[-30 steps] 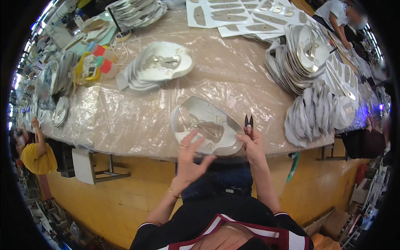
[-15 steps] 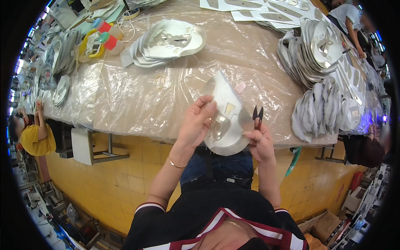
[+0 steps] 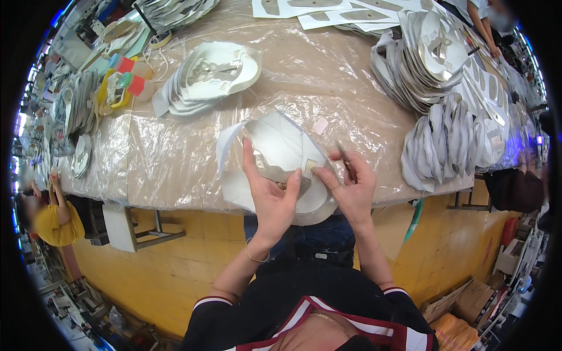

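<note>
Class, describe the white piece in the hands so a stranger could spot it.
Start with the plastic-covered table. At its near edge, the left hand and right hand hold a curved white piece. Unlike the stacked pieces farther back, it is on its own.

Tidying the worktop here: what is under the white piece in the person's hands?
Clear plastic sheet over the brown table shows beyond and beside the white piece, which the left hand and right hand touch. What lies directly beneath is covered.
</note>
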{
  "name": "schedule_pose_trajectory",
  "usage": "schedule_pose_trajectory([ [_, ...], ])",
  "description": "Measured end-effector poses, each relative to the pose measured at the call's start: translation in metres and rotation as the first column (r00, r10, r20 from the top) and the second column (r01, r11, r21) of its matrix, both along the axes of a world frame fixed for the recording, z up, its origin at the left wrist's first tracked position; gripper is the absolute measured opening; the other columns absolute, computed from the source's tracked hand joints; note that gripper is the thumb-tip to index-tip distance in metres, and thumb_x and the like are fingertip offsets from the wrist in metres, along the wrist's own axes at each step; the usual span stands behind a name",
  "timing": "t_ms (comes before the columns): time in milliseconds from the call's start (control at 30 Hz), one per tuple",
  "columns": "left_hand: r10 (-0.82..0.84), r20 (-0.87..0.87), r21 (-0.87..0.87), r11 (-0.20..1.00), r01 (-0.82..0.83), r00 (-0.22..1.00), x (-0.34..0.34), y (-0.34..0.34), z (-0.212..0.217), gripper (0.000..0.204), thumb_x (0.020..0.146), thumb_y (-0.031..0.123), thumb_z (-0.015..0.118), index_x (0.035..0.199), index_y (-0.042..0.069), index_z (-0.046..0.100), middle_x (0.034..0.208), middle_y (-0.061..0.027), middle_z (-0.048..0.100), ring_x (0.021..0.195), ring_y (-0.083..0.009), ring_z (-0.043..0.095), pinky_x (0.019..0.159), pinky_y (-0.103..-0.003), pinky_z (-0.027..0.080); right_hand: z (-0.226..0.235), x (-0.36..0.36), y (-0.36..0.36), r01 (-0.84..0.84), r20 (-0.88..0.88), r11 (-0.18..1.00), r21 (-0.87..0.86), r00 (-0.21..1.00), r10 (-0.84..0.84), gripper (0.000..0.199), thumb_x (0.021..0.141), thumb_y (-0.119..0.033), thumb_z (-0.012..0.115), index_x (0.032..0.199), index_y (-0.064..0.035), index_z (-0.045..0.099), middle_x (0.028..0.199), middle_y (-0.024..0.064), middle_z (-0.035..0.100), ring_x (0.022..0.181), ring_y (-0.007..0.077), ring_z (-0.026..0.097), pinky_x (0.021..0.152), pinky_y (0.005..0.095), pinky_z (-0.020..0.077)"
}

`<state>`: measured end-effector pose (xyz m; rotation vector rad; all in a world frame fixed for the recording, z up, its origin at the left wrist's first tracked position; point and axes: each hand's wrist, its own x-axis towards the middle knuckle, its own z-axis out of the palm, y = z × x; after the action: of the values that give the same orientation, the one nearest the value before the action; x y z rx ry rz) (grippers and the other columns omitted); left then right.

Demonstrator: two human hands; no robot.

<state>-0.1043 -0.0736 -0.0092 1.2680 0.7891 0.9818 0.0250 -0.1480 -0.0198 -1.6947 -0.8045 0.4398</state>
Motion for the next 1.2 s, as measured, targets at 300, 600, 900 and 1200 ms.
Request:
schedule_pose_trajectory([
  [300,-0.025,0.06,0.009,1.0,0.025,0.998,0.002,0.0,0.002,0.089,0.087,-0.009,0.058,0.152,0.003,-0.001,0.151,-0.016,0.016,0.127,-0.0215,0.042,0.101,-0.033,0.043,-0.01,0.016,0.004,0.14,-0.685,0.975,0.172,0.729,0.016,0.018,0.093,-0.016,0.065,0.092,0.001,0.068,0.072,-0.0038,0.059,0.056,0.0017,0.037,0.054,0.0164,0.0299],
  [600,-0.205,0.286,-0.337,0.893,0.298,0.936,-0.011,0.025,0.013,0.088,0.089,-0.004,0.059,0.154,0.009,0.001,0.134,-0.0141,0.048,0.106,-0.0144,0.057,0.082,-0.025,0.05,-0.006,0.025,-0.039,-0.399,-0.395,0.881,0.254,0.789,0.471,0.046,0.1,-0.029,0.051,0.136,-0.0009,0.051,0.096,0.0042,0.058,0.082,0.0121,0.052,0.08,0.0248,0.0411],
  [900,-0.202,0.398,-0.355,0.865,0.354,0.895,-0.001,0.016,0.018,0.09,0.089,-0.005,0.058,0.154,0.012,-0.002,0.136,-0.0139,0.047,0.105,-0.0133,0.058,0.078,-0.023,0.05,0.013,0.004,-0.027,-0.401,-0.248,0.822,0.405,0.817,0.521,0.044,0.096,-0.018,0.058,0.134,0.003,0.052,0.101,0.0091,0.058,0.09,0.0151,0.055,0.082,0.0256,0.0435],
  [1200,-0.218,0.314,-0.317,0.894,0.318,0.924,-0.002,0.017,0.014,0.091,0.088,-0.006,0.059,0.154,0.011,-0.001,0.137,-0.014,0.047,0.106,-0.013,0.057,0.078,-0.023,0.05,0.023,0.009,-0.034,-0.335,-0.268,0.915,0.226,0.881,0.389,0.033,0.095,-0.013,0.059,0.119,0.0086,0.061,0.096,0.0086,0.059,0.083,0.0134,0.053,0.076,0.025,0.0413],
])
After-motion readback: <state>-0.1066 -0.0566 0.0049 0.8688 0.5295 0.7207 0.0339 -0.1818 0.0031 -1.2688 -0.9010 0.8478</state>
